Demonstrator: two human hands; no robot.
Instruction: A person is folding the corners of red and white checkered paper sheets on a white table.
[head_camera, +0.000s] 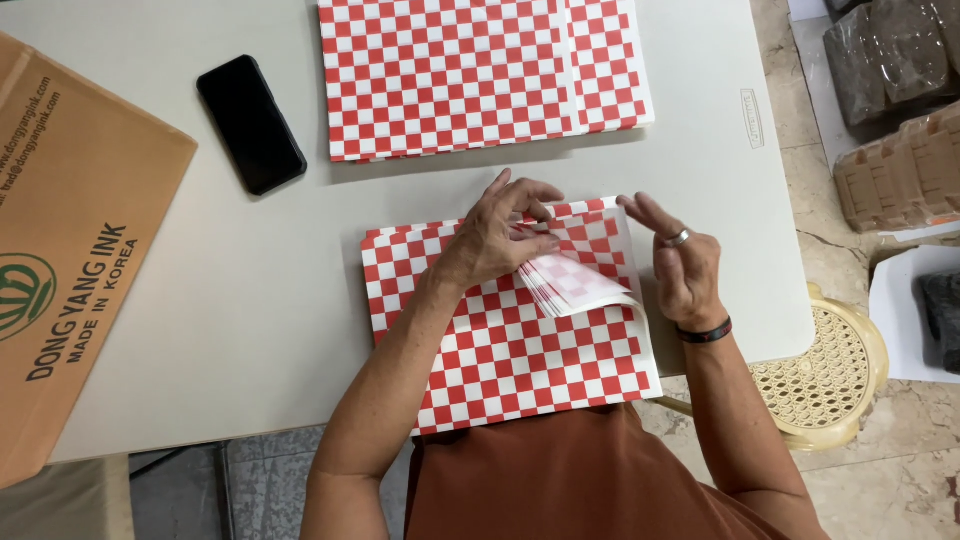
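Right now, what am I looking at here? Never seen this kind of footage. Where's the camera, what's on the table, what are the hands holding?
There is no machine: one camera sits on a person's head and looks down at their own two bare hands. On the pale table lies a near stack of red-and-white checkered paper sheets, with a second stack farther away. A black phone and a brown cardboard box lie to the left. The left hand pinches a folded-up bunch of sheet corners lifted off the near stack. The right hand, wearing a ring and a wristband, hovers open beside it, holding nothing.
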